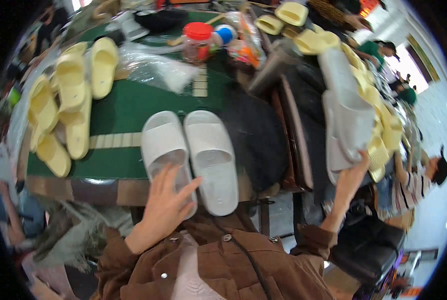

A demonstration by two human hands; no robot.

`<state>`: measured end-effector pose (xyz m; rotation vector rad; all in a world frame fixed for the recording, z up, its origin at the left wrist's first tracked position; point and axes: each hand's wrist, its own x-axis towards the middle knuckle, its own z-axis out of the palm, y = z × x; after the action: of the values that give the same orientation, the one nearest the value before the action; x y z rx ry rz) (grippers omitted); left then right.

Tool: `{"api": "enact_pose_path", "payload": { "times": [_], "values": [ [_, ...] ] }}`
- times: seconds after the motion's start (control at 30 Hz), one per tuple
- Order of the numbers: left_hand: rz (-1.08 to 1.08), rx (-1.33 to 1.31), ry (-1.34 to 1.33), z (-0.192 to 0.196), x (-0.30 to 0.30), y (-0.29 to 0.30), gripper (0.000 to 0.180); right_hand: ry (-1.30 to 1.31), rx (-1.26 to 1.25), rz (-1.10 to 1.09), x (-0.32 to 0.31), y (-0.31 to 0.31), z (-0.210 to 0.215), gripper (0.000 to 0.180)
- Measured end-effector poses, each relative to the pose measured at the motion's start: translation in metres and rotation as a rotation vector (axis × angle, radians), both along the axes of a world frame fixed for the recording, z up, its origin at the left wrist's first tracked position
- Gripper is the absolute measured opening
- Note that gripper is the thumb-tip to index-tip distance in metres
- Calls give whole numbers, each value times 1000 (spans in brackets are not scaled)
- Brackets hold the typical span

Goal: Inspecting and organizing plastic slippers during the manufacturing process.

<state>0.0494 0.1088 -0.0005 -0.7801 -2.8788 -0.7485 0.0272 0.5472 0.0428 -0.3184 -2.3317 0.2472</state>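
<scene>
Two pale grey slide sandals, a left one (164, 135) and a right one (214, 165), lie side by side at the near edge of the green table mat, toes pointing away from me. My left hand (166, 200) rests over the heel part of the left sandal, its fingers spread. Out to the right, my right hand (352, 175) has its fingers at the near end of another grey slide sandal (351, 120), gripping its edge. That sandal is among a row of grey and pale yellow slides (381, 107).
Several pale yellow slides (73, 100) are piled at the left of the table. Clear plastic wrap (156, 67), a red-lidded jar (197, 42) and a dark cylinder (276, 67) stand farther back. A brown case (296, 135) is right of the mat. People (413, 185) are at the right.
</scene>
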Motion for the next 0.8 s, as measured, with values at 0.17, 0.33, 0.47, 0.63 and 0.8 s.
{"api": "enact_pose_path", "payload": {
  "times": [0.17, 0.33, 0.47, 0.63, 0.8],
  "values": [
    [41, 25, 31, -29, -14, 19, 61, 72, -301, 15, 12, 45, -40, 60],
    [142, -21, 187, -44, -32, 28, 60, 173, -374, 47, 11, 55, -58, 53],
    [211, -11, 267, -40, -44, 21, 56, 167, -333, 100, 10, 46, -53, 50],
    [325, 27, 323, -27, -49, -7, 40, 174, -274, 56, 11, 55, -58, 49],
    [514, -46, 468, 3, -35, -56, 39, 184, -273, 39, 9, 50, -55, 48]
  ]
}}
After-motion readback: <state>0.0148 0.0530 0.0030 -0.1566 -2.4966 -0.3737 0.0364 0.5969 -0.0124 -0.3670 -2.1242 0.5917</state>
